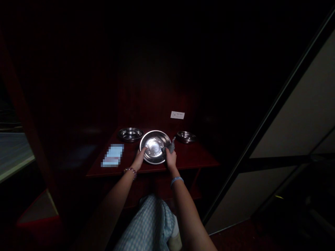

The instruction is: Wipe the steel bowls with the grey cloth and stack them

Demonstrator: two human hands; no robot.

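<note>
A shiny metal bowl is tilted toward me above the dark red shelf. My left hand grips its left rim, thumb on the inside. At the right rim my right hand is closed around a grey cloth, which is bunched against the bowl's edge and inner wall. Whether the right fingers also hold the rim underneath is hidden. Behind on the left lies another metal bowl. On the right sit what look like stacked smaller metal bowls.
A blurred-out light blue rectangle lies at the shelf's left. A white power socket is set in the back wall. Dark side walls enclose the shelf, and a pale panel stands at right. My knee in checked cloth is below.
</note>
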